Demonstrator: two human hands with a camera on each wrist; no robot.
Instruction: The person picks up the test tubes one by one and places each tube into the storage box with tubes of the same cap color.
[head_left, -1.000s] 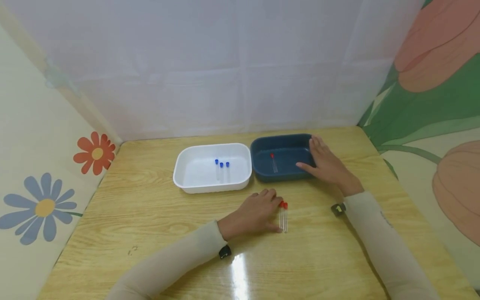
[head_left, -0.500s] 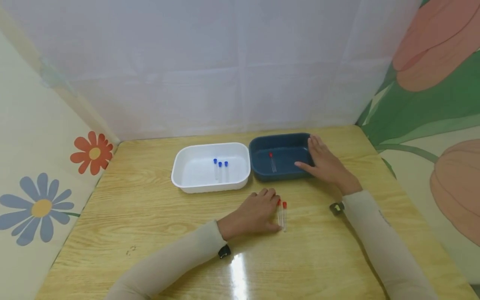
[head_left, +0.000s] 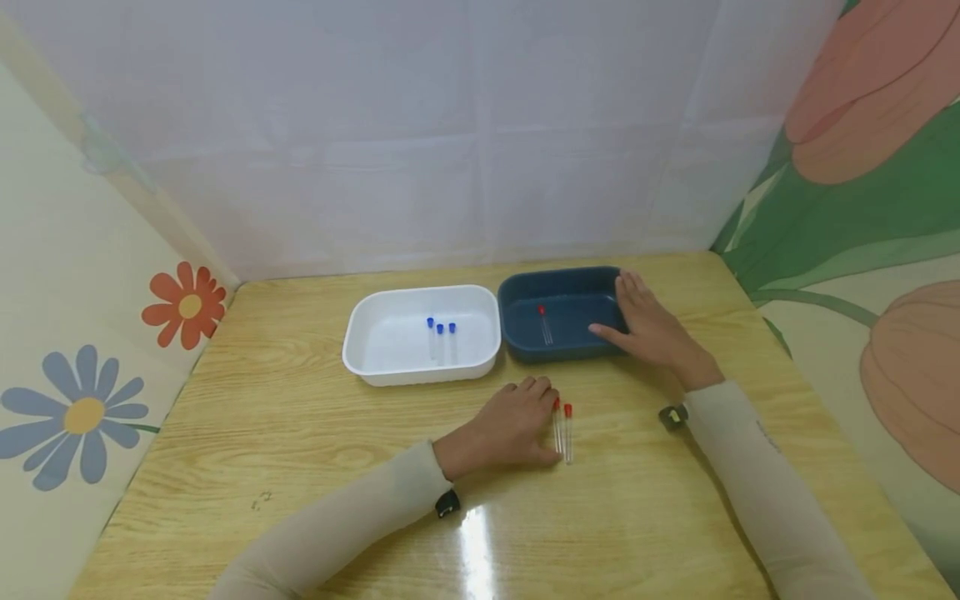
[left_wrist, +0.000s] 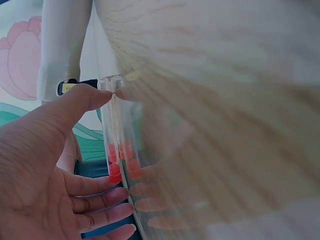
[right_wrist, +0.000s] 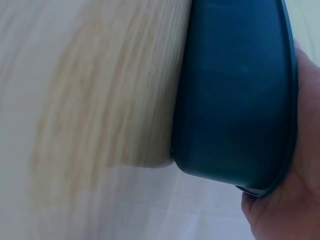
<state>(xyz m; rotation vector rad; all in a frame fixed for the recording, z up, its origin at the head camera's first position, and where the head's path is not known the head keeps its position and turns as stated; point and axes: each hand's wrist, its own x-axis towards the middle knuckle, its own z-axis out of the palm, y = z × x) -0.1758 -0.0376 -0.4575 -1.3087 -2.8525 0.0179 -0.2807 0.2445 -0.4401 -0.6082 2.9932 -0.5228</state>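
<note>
My left hand (head_left: 510, 421) rests low over the table beside two clear test tubes with red caps. It pinches the nearer red-capped test tube (head_left: 558, 429) lengthwise, thumb at its bottom end and index finger at the cap. In the left wrist view the other fingers (left_wrist: 102, 202) extend past the caps. The second red-capped tube (head_left: 568, 435) lies just to the right. My right hand (head_left: 652, 329) rests with spread thumb and straight fingers on the right end of a dark blue tray (head_left: 566, 356). One red-capped tube (head_left: 546, 325) lies inside that tray.
A white tray (head_left: 420, 377) stands left of the blue one, their sides close together. Three blue-capped tubes (head_left: 441, 342) lie in it. The wooden table (head_left: 262, 433) is bordered by a white cloth at the back and flower-painted panels at both sides.
The nearer red-capped tube has shifted slightly left towards my left hand, opening a small gap from its neighbour. My right hand stays on the blue tray.
</note>
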